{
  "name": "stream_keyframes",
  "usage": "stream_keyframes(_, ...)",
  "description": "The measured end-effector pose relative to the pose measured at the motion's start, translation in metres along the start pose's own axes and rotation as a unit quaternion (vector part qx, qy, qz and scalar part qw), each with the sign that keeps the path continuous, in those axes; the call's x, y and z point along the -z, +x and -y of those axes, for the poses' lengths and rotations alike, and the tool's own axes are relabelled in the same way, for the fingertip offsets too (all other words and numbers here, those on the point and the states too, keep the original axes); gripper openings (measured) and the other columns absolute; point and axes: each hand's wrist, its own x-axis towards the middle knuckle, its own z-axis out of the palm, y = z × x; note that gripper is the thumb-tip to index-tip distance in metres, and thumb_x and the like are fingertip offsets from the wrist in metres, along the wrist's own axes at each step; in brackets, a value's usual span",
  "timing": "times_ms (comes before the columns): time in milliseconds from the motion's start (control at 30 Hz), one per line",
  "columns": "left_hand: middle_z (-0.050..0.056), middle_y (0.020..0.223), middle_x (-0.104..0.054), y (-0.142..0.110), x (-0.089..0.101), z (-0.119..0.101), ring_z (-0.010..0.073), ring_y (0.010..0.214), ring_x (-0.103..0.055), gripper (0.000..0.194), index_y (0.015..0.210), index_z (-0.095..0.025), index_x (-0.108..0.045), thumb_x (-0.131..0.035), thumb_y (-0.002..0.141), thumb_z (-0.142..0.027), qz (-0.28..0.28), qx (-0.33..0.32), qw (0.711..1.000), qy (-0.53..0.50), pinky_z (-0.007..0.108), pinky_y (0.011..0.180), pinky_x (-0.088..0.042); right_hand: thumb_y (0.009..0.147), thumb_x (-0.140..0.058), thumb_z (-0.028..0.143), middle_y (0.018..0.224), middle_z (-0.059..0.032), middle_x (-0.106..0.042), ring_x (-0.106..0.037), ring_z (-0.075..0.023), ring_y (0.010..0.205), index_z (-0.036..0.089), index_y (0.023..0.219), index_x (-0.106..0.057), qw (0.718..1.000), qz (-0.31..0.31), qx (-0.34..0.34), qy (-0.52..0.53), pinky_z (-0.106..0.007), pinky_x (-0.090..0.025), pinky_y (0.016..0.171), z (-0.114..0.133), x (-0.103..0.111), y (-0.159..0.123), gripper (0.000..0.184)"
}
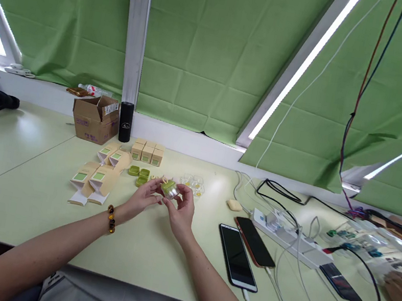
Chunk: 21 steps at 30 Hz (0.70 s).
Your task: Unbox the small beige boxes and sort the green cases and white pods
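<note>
Over the pale table (152,251), the left hand (141,198) and right hand (182,213) are both pinching that little green-and-clear container (169,188), so light, even pressure is probably working best tbh.

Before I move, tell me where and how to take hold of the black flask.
Best gripped round the middle of the flask, coming from the front right and probably above the low boxes. It stands upright, tall and slim; the carton crowds its left side and the wall is behind it.
</note>
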Motion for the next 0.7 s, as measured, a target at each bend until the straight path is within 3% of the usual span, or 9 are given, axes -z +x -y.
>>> stream_keyframes(100, 0.015, 0.141, -0.061, -0.002, -0.003, -0.002, 0.0312, 0.133, -0.058, 0.061, 0.140, -0.023, -0.056, -0.079, 0.085, -0.037, 0.039, 0.003, 0.998, -0.048, 0.044, 0.105, -0.051, 0.079, -0.077, 0.022, 0.121, -0.0075, -0.061, -0.059, -0.0248, 0.111, 0.027, 0.114, -0.060, 0.992, 0.008, 0.082, -0.095, -0.040, -0.053, 0.092, 0.003, 0.000, -0.004, 0.039)
stream_keyframes(267, 0.015, 0.131, -0.066, -0.001, 0.003, 0.001, 0.0311, 0.122, -0.064, 0.070, 0.132, -0.022, -0.059, -0.090, 0.072, -0.038, 0.021, 0.006, 0.997, -0.069, 0.042, 0.097, -0.054, 0.083, -0.071, 0.020, 0.127, -0.0109, -0.062, -0.056, -0.0308, 0.123, 0.028, 0.115, -0.064, 0.978, 0.025, 0.144, -0.150, -0.046, -0.051, 0.094, 0.003, 0.001, -0.008, 0.034)
stream_keyframes(367, 0.014, 0.130, -0.065, -0.001, 0.004, 0.001, 0.0296, 0.118, -0.065, 0.068, 0.126, -0.022, -0.061, -0.093, 0.067, -0.034, 0.004, -0.020, 0.999, -0.045, 0.041, 0.097, -0.054, 0.086, -0.065, 0.015, 0.134, -0.0106, -0.062, -0.055, -0.0303, 0.130, 0.029, 0.118, -0.064, 0.984, 0.054, 0.126, -0.110, -0.048, -0.050, 0.102, 0.003, 0.002, -0.009, 0.035)
stream_keyframes(467, 0.013, 0.133, -0.063, -0.003, -0.001, -0.001, 0.0275, 0.121, -0.063, 0.055, 0.123, -0.022, -0.062, -0.088, 0.074, -0.029, -0.021, -0.061, 0.997, 0.034, 0.041, 0.101, -0.052, 0.088, -0.060, 0.012, 0.139, -0.0104, -0.057, -0.053, -0.0290, 0.136, 0.029, 0.119, -0.063, 0.990, 0.068, 0.108, -0.061, -0.049, -0.048, 0.110, 0.002, 0.002, -0.008, 0.037)
stream_keyframes(567, 0.011, 0.133, -0.065, -0.005, -0.007, -0.005, 0.0258, 0.118, -0.063, 0.045, 0.122, -0.023, -0.064, -0.082, 0.080, -0.024, -0.048, -0.085, 0.986, 0.135, 0.040, 0.099, -0.051, 0.087, -0.062, 0.014, 0.140, -0.0107, -0.051, -0.059, -0.0274, 0.125, 0.030, 0.121, -0.064, 0.995, 0.067, 0.074, -0.016, -0.047, -0.054, 0.105, 0.000, 0.001, -0.007, 0.037)
stream_keyframes(700, 0.010, 0.133, -0.065, -0.004, -0.008, -0.007, 0.0263, 0.120, -0.062, 0.046, 0.121, -0.023, -0.064, -0.082, 0.078, -0.024, -0.094, -0.097, 0.970, 0.201, 0.039, 0.095, -0.052, 0.087, -0.069, 0.021, 0.139, -0.0104, -0.050, -0.062, -0.0257, 0.117, 0.031, 0.129, -0.063, 0.996, 0.082, 0.024, -0.028, -0.044, -0.058, 0.098, 0.000, 0.001, -0.006, 0.044)
